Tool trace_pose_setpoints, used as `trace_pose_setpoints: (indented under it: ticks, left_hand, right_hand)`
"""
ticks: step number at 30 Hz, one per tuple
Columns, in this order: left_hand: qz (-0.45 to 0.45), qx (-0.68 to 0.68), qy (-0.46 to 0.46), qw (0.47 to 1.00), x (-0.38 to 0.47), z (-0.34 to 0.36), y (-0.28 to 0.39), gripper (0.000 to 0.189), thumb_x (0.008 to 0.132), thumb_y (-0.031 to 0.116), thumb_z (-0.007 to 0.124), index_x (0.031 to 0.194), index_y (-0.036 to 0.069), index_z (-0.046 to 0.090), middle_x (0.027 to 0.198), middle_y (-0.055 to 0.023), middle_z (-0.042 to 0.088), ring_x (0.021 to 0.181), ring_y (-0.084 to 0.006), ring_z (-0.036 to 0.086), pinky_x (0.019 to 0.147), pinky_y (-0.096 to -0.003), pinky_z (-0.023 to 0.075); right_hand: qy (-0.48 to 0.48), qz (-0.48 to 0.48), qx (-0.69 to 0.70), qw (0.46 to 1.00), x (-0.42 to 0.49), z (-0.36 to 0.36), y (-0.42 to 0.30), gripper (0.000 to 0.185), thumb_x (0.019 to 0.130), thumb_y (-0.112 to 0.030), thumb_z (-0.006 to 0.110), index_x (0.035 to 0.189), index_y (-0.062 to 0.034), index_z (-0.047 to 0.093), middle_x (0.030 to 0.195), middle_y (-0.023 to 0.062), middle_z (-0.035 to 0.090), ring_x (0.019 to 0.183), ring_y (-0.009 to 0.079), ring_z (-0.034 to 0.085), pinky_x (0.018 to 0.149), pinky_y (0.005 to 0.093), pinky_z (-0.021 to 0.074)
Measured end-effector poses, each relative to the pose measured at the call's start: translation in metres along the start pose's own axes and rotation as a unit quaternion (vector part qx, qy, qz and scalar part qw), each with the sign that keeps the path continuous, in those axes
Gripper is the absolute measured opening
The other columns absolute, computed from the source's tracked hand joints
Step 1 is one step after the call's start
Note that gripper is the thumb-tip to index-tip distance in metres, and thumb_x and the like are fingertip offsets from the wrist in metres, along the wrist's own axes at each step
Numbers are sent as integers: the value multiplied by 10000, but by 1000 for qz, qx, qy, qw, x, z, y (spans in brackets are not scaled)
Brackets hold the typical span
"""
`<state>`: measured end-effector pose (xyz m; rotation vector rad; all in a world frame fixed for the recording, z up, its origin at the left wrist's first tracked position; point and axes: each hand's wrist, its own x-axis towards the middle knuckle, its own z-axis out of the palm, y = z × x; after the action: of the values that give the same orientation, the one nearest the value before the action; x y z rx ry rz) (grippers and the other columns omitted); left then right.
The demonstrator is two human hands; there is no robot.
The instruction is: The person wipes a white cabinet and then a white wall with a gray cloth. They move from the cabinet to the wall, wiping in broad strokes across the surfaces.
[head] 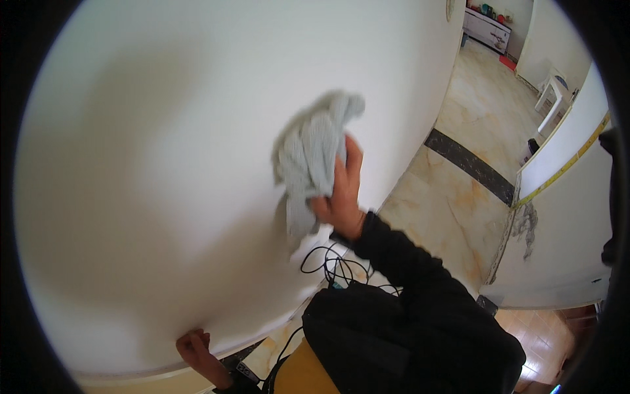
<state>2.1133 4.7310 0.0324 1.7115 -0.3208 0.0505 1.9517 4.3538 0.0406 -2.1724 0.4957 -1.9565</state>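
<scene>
A crumpled pale grey cloth (312, 152) is in my right hand (344, 197), pressed to or held just in front of the white wall (197, 147). Its lower end hangs down past my thumb, and the hand and cloth look slightly blurred. Lower on the left, my left hand (194, 344) is curled into a loose fist beside the same wall. Nothing shows in its fingers. Whether its knuckles touch the wall I cannot tell.
Looped black cable (339, 268) hangs in front of my dark jacket. Marble-patterned floor (443, 197) with a dark strip (467, 167) runs along a passage to a white cabinet (487, 29). A white plastic stool (553, 98) and a scuffed wall (556, 246) are on the right.
</scene>
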Motion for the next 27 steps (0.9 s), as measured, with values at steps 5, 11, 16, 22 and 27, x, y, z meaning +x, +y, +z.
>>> trace_pose_setpoints:
  ticks: [5,11,16,22,27]
  left_hand:
    - [-14,32,-17,999,-1,-5,3,216,964,233,549,979,29,480,887,-79,580,767,-128,552,725,-265,495]
    - [-18,60,-11,998,3,-8,2,218,965,236,547,973,28,479,894,-85,582,792,-145,567,739,-283,509]
    - [-20,67,-17,997,4,-10,1,201,962,215,547,963,25,482,906,-92,590,819,-154,581,753,-292,520]
    - [-3,85,-26,996,4,-14,2,179,959,181,543,1002,13,498,925,-100,606,832,-168,610,767,-304,542]
    - [-39,50,-76,995,3,-16,-1,201,953,152,549,1083,8,494,1000,-120,622,860,-186,618,812,-310,513]
  right_hand:
    - [116,-34,-105,987,96,-28,101,702,677,-112,629,1335,5,411,1321,333,350,1225,493,346,1042,522,314]
    - [225,181,39,956,110,-72,238,281,792,-187,630,996,4,605,950,198,645,951,367,601,813,413,466]
    - [135,229,9,964,-52,-58,290,338,846,-276,612,1062,-16,593,1081,120,603,1022,245,572,892,353,438]
    - [28,300,65,951,-254,9,190,378,795,-257,672,1072,-33,547,1074,96,508,1030,233,486,923,350,407]
    - [-30,597,326,732,-317,59,43,474,835,-275,658,1189,-10,489,1090,136,547,1007,285,535,910,372,429]
